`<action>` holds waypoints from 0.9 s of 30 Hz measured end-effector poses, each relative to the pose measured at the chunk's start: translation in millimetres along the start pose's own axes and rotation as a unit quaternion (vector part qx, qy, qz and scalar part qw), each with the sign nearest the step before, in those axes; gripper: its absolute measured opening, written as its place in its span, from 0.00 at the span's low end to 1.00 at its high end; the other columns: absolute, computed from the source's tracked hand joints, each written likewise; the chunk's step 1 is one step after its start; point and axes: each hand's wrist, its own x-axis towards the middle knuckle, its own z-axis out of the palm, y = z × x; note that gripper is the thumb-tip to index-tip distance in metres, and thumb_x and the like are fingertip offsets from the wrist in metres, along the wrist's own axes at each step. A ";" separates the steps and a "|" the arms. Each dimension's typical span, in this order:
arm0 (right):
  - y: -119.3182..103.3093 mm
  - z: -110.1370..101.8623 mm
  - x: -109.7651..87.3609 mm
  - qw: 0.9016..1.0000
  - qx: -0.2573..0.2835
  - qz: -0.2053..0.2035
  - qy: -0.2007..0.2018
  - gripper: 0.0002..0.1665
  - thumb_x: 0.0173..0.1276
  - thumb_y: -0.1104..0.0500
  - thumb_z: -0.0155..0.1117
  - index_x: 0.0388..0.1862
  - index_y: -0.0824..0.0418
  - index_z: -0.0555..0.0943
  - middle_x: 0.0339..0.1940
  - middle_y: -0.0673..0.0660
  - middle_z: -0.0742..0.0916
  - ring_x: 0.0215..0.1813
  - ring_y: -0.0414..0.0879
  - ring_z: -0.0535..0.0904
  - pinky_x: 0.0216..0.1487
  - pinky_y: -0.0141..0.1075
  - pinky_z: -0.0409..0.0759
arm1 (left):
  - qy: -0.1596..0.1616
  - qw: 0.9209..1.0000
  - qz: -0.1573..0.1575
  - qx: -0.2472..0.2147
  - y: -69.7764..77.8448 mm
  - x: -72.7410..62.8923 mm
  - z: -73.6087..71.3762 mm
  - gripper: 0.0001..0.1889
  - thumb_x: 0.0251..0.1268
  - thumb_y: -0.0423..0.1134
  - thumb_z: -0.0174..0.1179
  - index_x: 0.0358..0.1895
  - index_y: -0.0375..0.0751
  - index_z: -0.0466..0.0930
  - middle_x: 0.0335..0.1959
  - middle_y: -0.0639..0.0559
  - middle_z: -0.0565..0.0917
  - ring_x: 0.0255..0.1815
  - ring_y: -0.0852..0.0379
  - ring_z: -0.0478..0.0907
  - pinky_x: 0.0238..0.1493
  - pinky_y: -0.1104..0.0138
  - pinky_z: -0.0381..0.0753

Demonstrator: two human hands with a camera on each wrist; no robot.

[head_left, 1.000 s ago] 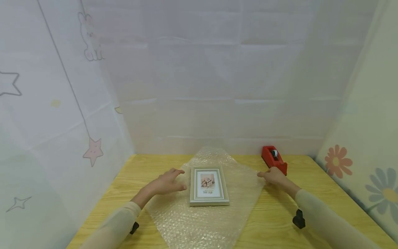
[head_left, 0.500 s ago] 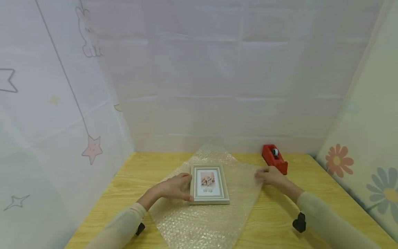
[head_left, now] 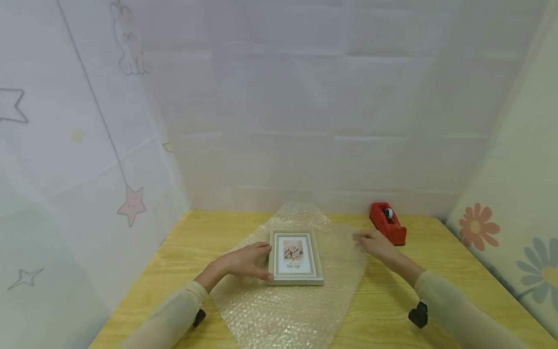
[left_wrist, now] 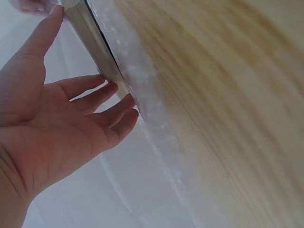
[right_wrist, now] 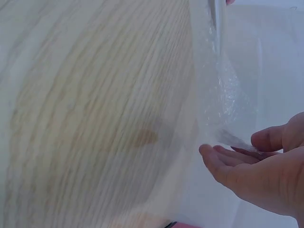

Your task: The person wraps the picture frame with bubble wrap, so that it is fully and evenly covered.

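Observation:
A pale picture frame [head_left: 296, 280] with a flower print lies face up on a sheet of bubble wrap [head_left: 283, 310], which is spread cornerwise on the table. My left hand [head_left: 246, 261] touches the frame's left side, thumb near the front corner. In the left wrist view the fingertips rest along the edge of the frame [left_wrist: 92, 40], fingers extended and slightly bent. My right hand [head_left: 379, 247] pinches the right corner of the wrap. Seen from the right wrist, that corner of bubble wrap [right_wrist: 223, 95] is lifted off the table between thumb and fingers of the hand [right_wrist: 266, 175].
A red tape dispenser [head_left: 388, 224] with a roll of tape stands at the back right, just beyond my right hand. The yellow wooden table [head_left: 192, 242] ends at a white cloth backdrop [head_left: 279, 121], with patterned cloth at both sides.
My left hand has moved right, from above the wrap onto the frame's left edge. The right hand, at the wrap's corner, has drawn it slightly up and inward.

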 end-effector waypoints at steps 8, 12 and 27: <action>-18.1 13.8 0.4 0.999 0.033 -0.008 0.001 0.28 0.84 0.57 0.49 0.69 0.78 0.70 0.66 0.76 0.76 0.66 0.69 0.73 0.64 0.56 0.73 | 0.002 1.000 -0.015 -0.019 2.9 -3.6 0.7 0.55 0.60 0.62 0.70 0.78 0.27 0.56 0.79 0.33 0.56 0.78 0.39 0.53 0.74 0.48 0.55; -27.4 19.7 3.6 0.998 0.057 -0.021 -0.001 0.26 0.85 0.58 0.47 0.69 0.78 0.70 0.66 0.75 0.76 0.67 0.69 0.72 0.64 0.57 0.73 | 0.000 1.000 -0.014 -0.009 3.2 -4.1 -1.6 0.56 0.60 0.63 0.70 0.78 0.27 0.55 0.79 0.33 0.56 0.79 0.39 0.53 0.75 0.49 0.54; -62.6 39.6 11.4 0.997 0.034 -0.064 -0.009 0.24 0.85 0.57 0.48 0.65 0.74 0.76 0.62 0.71 0.81 0.62 0.64 0.77 0.61 0.55 0.76 | -0.015 0.999 -0.031 -0.014 8.6 -2.1 -4.0 0.56 0.61 0.64 0.69 0.79 0.28 0.53 0.80 0.35 0.53 0.79 0.39 0.50 0.75 0.48 0.54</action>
